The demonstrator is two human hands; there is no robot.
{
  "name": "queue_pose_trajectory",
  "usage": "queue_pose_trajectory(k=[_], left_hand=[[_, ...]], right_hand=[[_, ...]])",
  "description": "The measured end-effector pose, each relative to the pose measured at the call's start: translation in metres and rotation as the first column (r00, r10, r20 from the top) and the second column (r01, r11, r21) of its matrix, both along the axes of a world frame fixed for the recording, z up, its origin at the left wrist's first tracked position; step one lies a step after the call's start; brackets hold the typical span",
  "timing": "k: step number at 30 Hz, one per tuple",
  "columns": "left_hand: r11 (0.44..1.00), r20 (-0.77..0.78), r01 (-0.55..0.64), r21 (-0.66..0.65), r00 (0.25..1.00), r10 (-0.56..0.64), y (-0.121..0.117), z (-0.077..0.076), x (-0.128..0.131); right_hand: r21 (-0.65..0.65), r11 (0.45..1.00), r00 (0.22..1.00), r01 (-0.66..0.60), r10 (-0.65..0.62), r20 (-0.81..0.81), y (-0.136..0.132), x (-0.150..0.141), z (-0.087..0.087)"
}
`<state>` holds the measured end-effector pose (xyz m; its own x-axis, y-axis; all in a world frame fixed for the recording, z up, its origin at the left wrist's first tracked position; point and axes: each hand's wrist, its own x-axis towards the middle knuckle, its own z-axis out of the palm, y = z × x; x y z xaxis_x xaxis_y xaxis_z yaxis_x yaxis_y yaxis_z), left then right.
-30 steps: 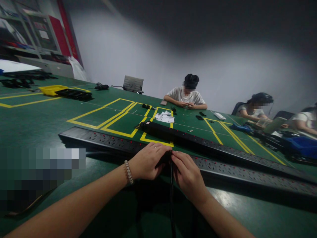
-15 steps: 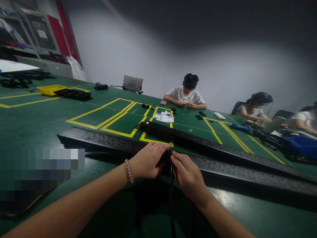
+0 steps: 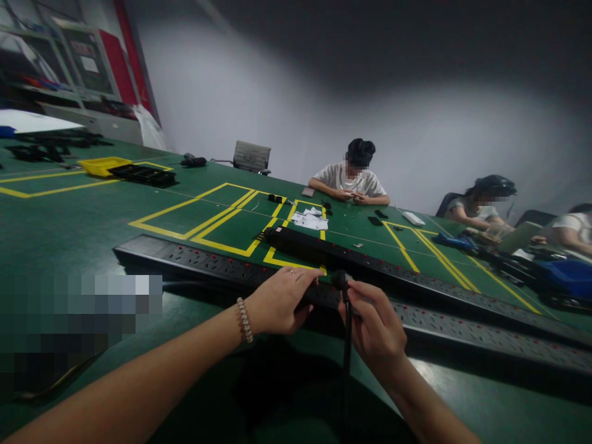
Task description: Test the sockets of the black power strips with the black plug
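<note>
A long black power strip (image 3: 222,266) with rows of sockets and small red lights runs across the table before me. My left hand (image 3: 283,300) is closed over its middle, the thumb on the near side and the fingers across the top. Between the thumb and fingers of my right hand (image 3: 377,320) is a black power plug (image 3: 341,279), raised just off the strip. Its cord (image 3: 346,364) hangs down toward me. A second black power strip (image 3: 319,246) lies just behind the first, at a slight angle to it.
Paper slips (image 3: 309,219) and small black parts lie beyond the strips among yellow tape lines. A yellow tray (image 3: 104,166) and a black tray (image 3: 143,176) sit at the far left. One person (image 3: 351,179) sits opposite; others work at right beside a blue bin (image 3: 567,275).
My right hand has moved right and slightly away from my left hand, lifting the plug clear of the strip's sockets. My left hand keeps its place on the strip.
</note>
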<state>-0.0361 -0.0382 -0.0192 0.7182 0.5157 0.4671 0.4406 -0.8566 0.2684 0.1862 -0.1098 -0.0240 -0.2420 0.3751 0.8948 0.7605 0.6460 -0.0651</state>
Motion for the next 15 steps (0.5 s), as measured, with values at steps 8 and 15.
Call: queue_pose_trajectory(k=[8,15], left_hand=[[0.980,-0.163,-0.165,0.107,0.970,0.181,0.007,-0.011,0.006],[0.987,-0.217,-0.117,0.107,0.966,0.138,0.023,-0.004,-0.002]], right_hand=[[-0.111,0.992,0.994,0.054,-0.064,-0.089,0.006,0.006,-0.004],[-0.128,0.990,0.992,0.060,-0.074,-0.106,0.002,0.012,-0.004]])
